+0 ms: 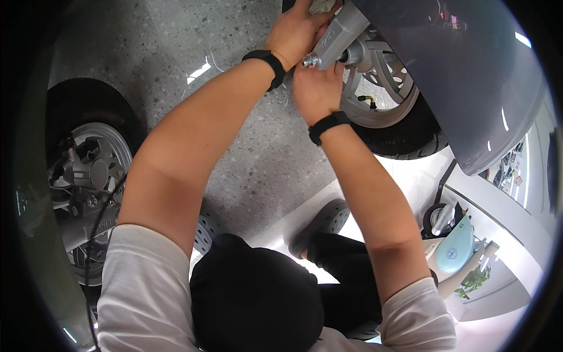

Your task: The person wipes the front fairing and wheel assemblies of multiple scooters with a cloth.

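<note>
A light grey metal suspension arm [343,33] with raised lettering and a threaded bolt end with a nut [310,60] runs beside a scooter's spoked alloy wheel [391,105]. Beyond the arm's near end is my left hand [297,33], with a crumpled pale cloth [322,6] between its thumb and fingers. My right hand [317,90] reaches under the arm's lower end, close to the wheel hub [360,55]. Its fingertips are hidden behind the metal. An angled tyre valve [368,101] sticks out from the rim.
Glossy grey bodywork [444,70] overhangs the wheel on the right. Another scooter's wheel [92,171] stands at left, with a black cable [99,224] hanging before it. Speckled grey floor [246,176] lies between. A light blue scooter [453,251] is at lower right.
</note>
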A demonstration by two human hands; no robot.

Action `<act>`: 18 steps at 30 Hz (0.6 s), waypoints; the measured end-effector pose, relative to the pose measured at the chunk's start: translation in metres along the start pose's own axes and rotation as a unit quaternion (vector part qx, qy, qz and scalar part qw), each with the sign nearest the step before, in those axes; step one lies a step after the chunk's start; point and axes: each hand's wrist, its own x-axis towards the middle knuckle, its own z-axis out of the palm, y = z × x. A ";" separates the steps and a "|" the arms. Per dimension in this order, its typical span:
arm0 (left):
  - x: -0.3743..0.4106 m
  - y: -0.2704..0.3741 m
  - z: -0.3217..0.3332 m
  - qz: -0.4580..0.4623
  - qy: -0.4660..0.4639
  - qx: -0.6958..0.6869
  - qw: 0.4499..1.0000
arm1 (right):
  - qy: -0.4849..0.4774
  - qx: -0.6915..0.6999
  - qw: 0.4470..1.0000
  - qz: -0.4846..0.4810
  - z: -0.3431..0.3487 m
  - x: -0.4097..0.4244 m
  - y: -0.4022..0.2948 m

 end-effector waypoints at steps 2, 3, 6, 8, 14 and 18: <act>-0.007 -0.038 0.005 0.123 0.019 0.163 0.979 | 0.001 0.003 1.000 0.030 0.010 -0.004 -0.010; -0.012 -0.044 0.010 0.152 0.055 0.172 0.972 | 0.014 -0.006 0.999 0.040 0.013 -0.008 -0.014; -0.029 -0.033 0.030 0.112 0.095 0.145 0.979 | -0.006 -0.053 0.998 0.041 0.003 -0.027 -0.009; -0.044 -0.044 0.038 0.106 0.085 0.100 0.986 | -0.034 -0.076 0.996 0.014 -0.016 -0.041 -0.009; -0.077 -0.028 0.034 -0.261 -0.030 -0.340 0.903 | -0.051 0.040 0.998 -0.003 -0.044 -0.074 0.002; -0.102 0.012 0.028 -0.309 -0.017 -0.582 0.752 | 0.042 0.094 0.995 0.012 -0.057 -0.084 -0.003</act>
